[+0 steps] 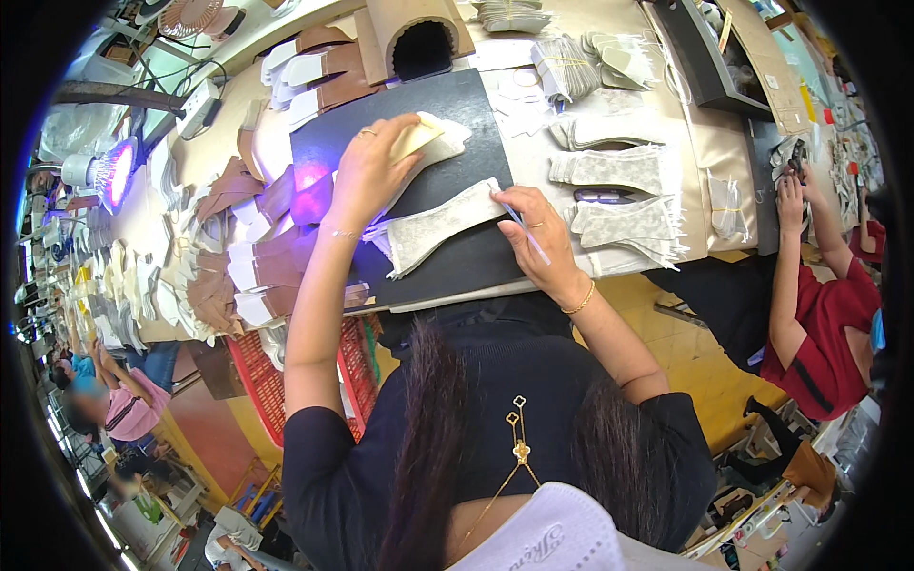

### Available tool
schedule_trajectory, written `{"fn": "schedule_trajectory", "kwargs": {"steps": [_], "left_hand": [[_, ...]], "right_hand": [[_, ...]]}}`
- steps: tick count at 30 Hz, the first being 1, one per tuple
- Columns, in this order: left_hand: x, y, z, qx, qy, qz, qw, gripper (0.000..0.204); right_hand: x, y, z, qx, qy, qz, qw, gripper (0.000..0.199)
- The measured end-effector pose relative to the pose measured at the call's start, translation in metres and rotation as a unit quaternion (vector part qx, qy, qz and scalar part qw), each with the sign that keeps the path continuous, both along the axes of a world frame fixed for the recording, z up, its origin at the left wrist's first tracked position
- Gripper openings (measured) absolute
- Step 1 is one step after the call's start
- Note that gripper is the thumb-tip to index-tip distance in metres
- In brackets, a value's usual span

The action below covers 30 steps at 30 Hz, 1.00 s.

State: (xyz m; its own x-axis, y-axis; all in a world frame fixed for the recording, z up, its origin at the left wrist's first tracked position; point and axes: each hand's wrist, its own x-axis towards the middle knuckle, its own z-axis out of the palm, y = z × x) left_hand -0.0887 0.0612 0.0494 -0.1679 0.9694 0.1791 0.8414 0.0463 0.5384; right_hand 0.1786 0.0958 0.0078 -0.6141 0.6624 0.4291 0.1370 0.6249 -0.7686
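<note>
Dark hair and a black top w/ a gold pendant [519, 433] fill the bottom of the view, closest to the lens; both forearms reach up from there to a black mat [419, 124] on the worktop [700, 143].

Left hand [367, 171]: fingers bent and spread, palm down, pressing a pale beige template piece [428, 141] flat on the mat's upper middle. Fingertips curl over its edge; a ring and thin bracelet show. Not a closed grip, more a hold-down.

Right hand [538, 238]: fingers curled shut round a thin silver pen [526, 230], pinched between thumb and forefinger, tip toward the right end of a long pale patterned fabric piece [443, 226]. That piece lies diagonally across the mat, between the two hands, lower-left end near the left wrist. Whether the pen tip actually touches the fabric, can't tell (too small).

Purple light glows on the mat's left part. Left of the mat: stacks of brown and white cut pieces [257, 257]. Right of it: more pale patterned cutouts [609, 169] in a column, and banded bundles [562, 67] further up. A cardboard arch [419, 33] stands at the mat's top edge. Red crate [257, 371] sits below the worktop edge.

Far right, another person in a red shirt [828, 333] works w/ their own hands raised to the worktop edge.
</note>
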Motion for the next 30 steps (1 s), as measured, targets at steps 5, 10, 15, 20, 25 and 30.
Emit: {"fn": "schedule_trajectory", "kwargs": {"steps": [5, 10, 15, 20, 25, 30], "left_hand": [[0.013, -0.018, -0.001, -0.013, -0.013, 0.012, 1.000, 0.047], [0.054, -0.059, -0.006, 0.003, -0.083, -0.092, 0.992, 0.035], [0.069, -0.061, -0.018, 0.065, -0.029, -0.064, 0.995, 0.027], [0.070, -0.066, -0.019, 0.054, -0.008, -0.071, 0.996, 0.028], [0.075, -0.060, -0.025, 0.077, 0.010, -0.072, 0.994, 0.027], [0.085, -0.052, -0.031, 0.111, 0.013, -0.059, 0.992, 0.025]], "right_hand": [[0.012, 0.006, 0.000, 0.010, 0.010, -0.032, 0.999, 0.031], [0.014, 0.009, -0.003, -0.118, 0.025, -0.011, 0.993, 0.037], [0.009, 0.007, -0.004, -0.245, 0.083, 0.012, 0.966, 0.040], [0.009, 0.005, -0.003, -0.266, 0.088, 0.004, 0.960, 0.038], [0.009, 0.004, -0.004, -0.260, 0.086, -0.001, 0.962, 0.036], [0.010, 0.005, -0.006, -0.266, 0.093, 0.002, 0.959, 0.037]]}}
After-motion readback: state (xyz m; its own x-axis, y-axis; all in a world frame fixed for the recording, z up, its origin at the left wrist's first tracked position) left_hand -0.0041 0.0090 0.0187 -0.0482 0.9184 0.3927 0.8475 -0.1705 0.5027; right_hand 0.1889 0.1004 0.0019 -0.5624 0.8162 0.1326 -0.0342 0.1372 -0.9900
